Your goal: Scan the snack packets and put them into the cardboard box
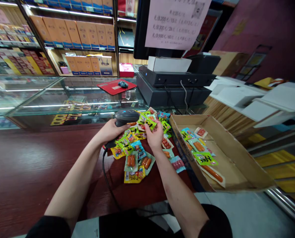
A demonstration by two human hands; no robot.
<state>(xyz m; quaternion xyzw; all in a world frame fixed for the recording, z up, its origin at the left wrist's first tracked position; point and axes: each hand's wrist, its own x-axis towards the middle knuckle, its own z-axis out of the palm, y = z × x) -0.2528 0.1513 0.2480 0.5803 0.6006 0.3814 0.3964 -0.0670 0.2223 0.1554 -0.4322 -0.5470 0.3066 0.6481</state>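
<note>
My left hand [112, 131] is wrapped round a black barcode scanner [126, 116], whose head points right. A cable runs from its handle down past the counter edge. Pinched in my right hand [155, 135] is a green snack packet [147, 121], close in front of the scanner head. Below both hands lies a loose pile of small snack packets, among them a clear packet of sausages [130, 161] and a yellow packet [134, 175]. Right of my right wrist lies a blue-edged sausage packet [177, 164]. My right fingers partly cover the green packet.
An open cardboard box [239, 165] holding several packets stands at the right. Behind the pile are a glass display counter [88, 96], a red mouse pad [107, 87] with a mouse, and a dark cash drawer [172, 94] beneath a monitor. The dark red counter [43, 165] extends left.
</note>
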